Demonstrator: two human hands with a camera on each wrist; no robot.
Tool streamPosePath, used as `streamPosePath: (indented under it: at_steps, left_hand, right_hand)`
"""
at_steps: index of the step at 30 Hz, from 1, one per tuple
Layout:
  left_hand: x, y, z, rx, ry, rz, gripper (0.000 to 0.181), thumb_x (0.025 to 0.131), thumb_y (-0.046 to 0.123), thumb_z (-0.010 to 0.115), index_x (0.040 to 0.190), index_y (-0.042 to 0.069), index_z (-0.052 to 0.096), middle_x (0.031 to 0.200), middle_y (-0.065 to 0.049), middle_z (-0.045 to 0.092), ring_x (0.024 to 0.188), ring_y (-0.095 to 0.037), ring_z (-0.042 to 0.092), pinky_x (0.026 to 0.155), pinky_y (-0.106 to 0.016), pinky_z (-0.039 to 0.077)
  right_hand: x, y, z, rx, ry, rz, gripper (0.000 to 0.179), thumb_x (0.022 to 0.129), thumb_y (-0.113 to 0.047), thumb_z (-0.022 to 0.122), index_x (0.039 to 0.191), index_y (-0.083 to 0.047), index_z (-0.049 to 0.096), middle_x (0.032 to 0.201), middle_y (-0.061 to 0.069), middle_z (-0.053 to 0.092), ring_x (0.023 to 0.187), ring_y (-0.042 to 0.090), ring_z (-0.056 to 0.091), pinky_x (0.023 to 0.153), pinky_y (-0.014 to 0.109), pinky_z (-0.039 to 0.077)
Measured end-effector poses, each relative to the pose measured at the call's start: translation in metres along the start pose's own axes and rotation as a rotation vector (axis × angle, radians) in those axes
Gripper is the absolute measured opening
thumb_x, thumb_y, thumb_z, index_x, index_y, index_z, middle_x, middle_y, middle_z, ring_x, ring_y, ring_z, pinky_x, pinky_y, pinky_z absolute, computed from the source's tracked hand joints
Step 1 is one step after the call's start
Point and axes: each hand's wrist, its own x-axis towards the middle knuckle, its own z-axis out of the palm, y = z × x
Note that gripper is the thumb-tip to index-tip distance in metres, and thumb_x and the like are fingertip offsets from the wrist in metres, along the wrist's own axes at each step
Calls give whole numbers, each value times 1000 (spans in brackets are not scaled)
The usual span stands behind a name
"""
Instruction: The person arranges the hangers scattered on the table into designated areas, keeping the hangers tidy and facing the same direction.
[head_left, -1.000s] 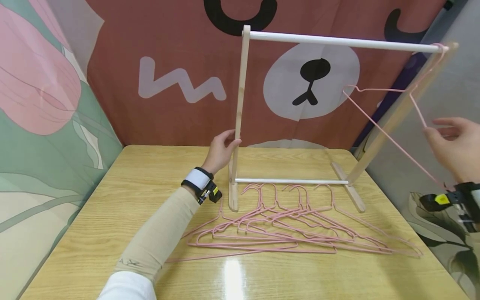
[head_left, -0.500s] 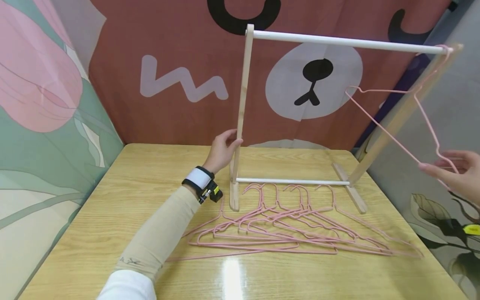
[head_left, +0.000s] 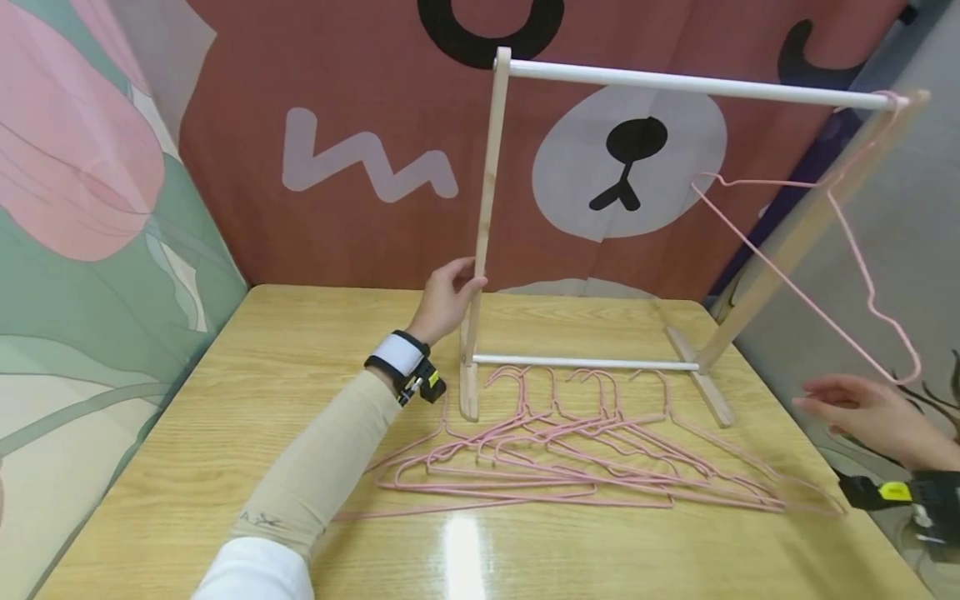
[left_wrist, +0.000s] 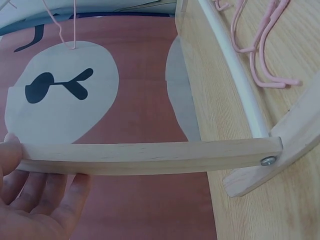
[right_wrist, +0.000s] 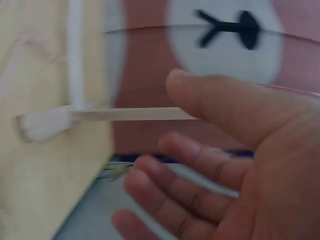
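My left hand (head_left: 442, 302) grips the left wooden post (left_wrist: 150, 157) of a small garment rack, thumb on one side and fingers on the other. At the right end of the rack's white top rail (head_left: 697, 84), a pink clothes hanger (head_left: 802, 297) hangs by its hook. Below that hanger's lower corner is my right hand (head_left: 873, 417), holding nothing, its fingers loosely bent and apart in the right wrist view. A tangled heap of several pink hangers (head_left: 585, 479) lies on the table in front of the rack, hooks toward the rack's lower rail (head_left: 585, 362).
The rack stands on wooden feet (head_left: 468, 392) on a wood-grain table (head_left: 187, 467). Behind it hangs a red-brown cloth (head_left: 360, 250) with a bear face. A flowered cloth (head_left: 75, 333) lines the left side, and a grey one (head_left: 915, 225) the right.
My right hand has let go of the hanging hanger, dropped lower and moved left toward the table's right edge. The hanger stays on the rail. My left hand keeps its grip on the post.
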Motion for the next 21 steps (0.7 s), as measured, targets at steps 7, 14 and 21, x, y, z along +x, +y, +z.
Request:
streamPosePath:
  at_steps: [7,14,21]
  left_hand:
    - [1,-1,0,14,-14,-12,37,103,13,62,136,-2,60,120,-18,67,111,-29,65,96,-39,55]
    - [-1,0,0,7,-6,-13,37,103,13,62,137,-2,59,120,-18,67,111,-30,65,95,-40,56]
    - [-1,-2,0,12,-3,-13,37,103,14,62,137,-1,59,120,-18,67,111,-29,65,96,-40,56]
  right_hand:
    - [15,16,42,-10,-139,-123,30,98,-12,69,115,12,61,99,11,69,82,-8,56,67,23,53]
    - [18,33,69,60,-237,-277,16,93,0,70,103,8,60,81,0,67,71,1,59,60,22,50]
    - [14,39,84,43,-337,-223,12,95,-8,71,98,0,63,79,-3,63,69,-1,54,58,23,46]
